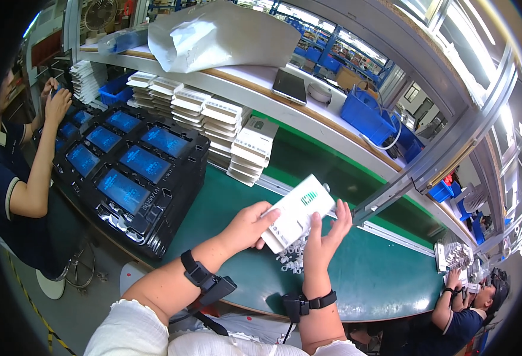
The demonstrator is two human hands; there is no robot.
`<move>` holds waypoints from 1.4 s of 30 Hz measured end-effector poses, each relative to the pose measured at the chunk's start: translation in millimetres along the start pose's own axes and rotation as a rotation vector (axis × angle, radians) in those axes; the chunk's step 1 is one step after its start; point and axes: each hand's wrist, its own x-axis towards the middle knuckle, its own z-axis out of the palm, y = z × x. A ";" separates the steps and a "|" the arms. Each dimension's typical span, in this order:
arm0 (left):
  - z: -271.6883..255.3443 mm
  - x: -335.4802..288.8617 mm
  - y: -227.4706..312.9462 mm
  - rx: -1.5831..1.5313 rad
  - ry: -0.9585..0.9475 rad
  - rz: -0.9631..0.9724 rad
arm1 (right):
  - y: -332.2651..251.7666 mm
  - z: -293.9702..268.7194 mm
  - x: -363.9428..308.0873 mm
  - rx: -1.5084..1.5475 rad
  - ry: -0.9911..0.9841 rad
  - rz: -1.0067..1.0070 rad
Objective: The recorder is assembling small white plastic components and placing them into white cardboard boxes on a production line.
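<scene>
A flat white carton [299, 215] with green print is held tilted above the green workbench. My left hand [250, 225] is closed on its left end, thumb on top. Beside its lower right edge is my right hand [327, 237], fingers stretched and apart, its thumb up against the carton's face; whether it bears any weight I cannot tell. Just under the carton, a heap of small white parts [290, 261] lies on the bench, partly hidden by the carton and my right hand.
Stacked black trays [172, 196] with blue-screened devices stand at left, near a co-worker's hands [58, 102]. Flat white cartons [254, 145] are piled behind. The shelf above bears a black tablet-like device [289, 86] and a blue basket [365, 115]. Another person [465, 314] works at far right.
</scene>
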 end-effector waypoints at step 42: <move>-49.7 28.7 7.0 -0.674 0.303 0.449 | 9.8 10.8 -5.8 0.295 -0.192 0.276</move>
